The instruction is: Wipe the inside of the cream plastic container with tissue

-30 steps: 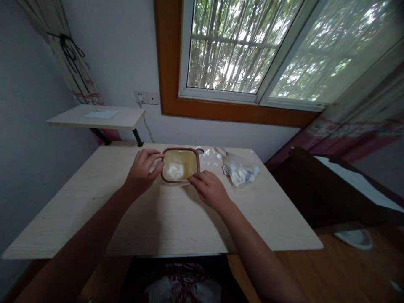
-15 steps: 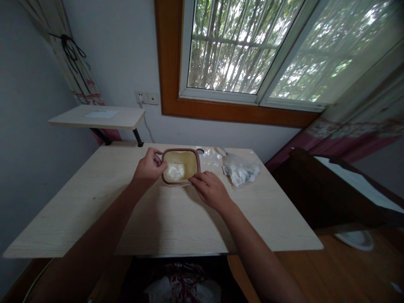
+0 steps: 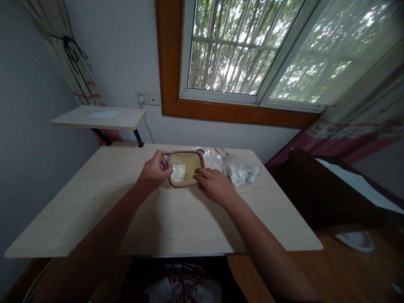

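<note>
Head view: the box (image 3: 190, 160) is sitting over the tabletop (image 3: 189, 227), its long side running from hand to hand. The left hand (image 3: 155, 170) is pinching its left edge; the right hand (image 3: 217, 187) is touching its right edge, grip unclear.

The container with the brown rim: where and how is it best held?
The container is probably best held at the short ends of its rim, left hand from the left, right hand from the right: its rounded-rectangle outline is longer sideways.
</note>
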Motion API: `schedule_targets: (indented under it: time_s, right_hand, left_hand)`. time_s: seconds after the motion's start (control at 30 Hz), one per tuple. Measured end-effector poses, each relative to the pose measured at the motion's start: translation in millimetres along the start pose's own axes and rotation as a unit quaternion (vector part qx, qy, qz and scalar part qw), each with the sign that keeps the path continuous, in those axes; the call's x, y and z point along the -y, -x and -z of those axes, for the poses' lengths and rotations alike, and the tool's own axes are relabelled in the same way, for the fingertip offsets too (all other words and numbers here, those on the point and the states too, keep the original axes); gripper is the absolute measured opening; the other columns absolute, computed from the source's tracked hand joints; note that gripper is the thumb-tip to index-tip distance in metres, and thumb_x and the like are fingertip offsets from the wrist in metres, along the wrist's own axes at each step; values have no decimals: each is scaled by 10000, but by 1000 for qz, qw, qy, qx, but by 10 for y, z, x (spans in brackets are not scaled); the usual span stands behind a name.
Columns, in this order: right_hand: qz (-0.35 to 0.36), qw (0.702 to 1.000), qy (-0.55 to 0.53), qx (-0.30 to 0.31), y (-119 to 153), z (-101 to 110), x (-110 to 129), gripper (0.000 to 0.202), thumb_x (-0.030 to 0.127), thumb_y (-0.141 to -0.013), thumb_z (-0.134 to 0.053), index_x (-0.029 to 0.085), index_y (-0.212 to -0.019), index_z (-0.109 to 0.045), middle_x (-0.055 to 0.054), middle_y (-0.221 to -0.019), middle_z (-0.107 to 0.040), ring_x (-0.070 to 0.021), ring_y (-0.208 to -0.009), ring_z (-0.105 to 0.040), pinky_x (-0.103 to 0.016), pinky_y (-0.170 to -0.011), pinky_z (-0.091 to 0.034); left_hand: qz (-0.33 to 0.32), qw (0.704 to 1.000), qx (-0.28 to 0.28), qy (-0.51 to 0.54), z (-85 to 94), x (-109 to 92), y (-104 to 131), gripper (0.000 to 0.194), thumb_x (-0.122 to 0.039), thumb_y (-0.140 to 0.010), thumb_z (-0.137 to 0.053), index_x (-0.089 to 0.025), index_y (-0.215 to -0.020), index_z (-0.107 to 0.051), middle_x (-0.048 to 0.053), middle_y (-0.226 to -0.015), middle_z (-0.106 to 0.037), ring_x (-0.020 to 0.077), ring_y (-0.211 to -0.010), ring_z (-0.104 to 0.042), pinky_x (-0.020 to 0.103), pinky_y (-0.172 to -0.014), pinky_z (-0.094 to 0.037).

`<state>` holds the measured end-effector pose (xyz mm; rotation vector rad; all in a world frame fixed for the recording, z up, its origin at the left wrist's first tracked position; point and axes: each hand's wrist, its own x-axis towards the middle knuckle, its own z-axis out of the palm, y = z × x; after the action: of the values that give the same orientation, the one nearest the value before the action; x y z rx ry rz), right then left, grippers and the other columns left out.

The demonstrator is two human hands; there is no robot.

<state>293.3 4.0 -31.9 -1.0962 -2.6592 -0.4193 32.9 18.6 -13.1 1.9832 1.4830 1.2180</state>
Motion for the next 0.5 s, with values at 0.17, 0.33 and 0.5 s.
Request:
schedule_targets:
  time_s: [0.17, 0.33, 0.5]
  right_hand:
    - [-13, 999, 30, 3, -61, 27, -44, 193, 146, -899, -647, 200, -1076, -699, -94, -1304, -639, -259, -1001, -600, -384, -748, -514]
    - [-30, 998, 51, -13, -99, 80, -61, 300, 97, -912, -608, 215, -1179, -677, -108, -1418, -574, -277, -1005, -585, -390, -675, -516]
    - [-20, 998, 67, -2, -120, 107, -64, 295, 122, -939, -600, 210, -1212, -666, -102, -1432, -568, -282, -1015, -584, -399, -684, -536]
  left_hand:
    - [-22, 999, 18, -20, 16, -95, 13, 363, -253, -785, -612, -207, -1145, -594, -61, -694, -538, 106, -584, -536, 234, -598, -432]
    - [-36, 998, 34, -25, 7, -105, 20, 382, -254, -782, -617, -213, -1161, -601, -60, -696, -550, 105, -582, -542, 233, -603, -443]
    - [-42, 998, 31, -32, 9, -73, 25, 381, -250, -793, -610, -209, -1171, -603, -61, -698, -544, 105, -581, -541, 236, -609, -441]
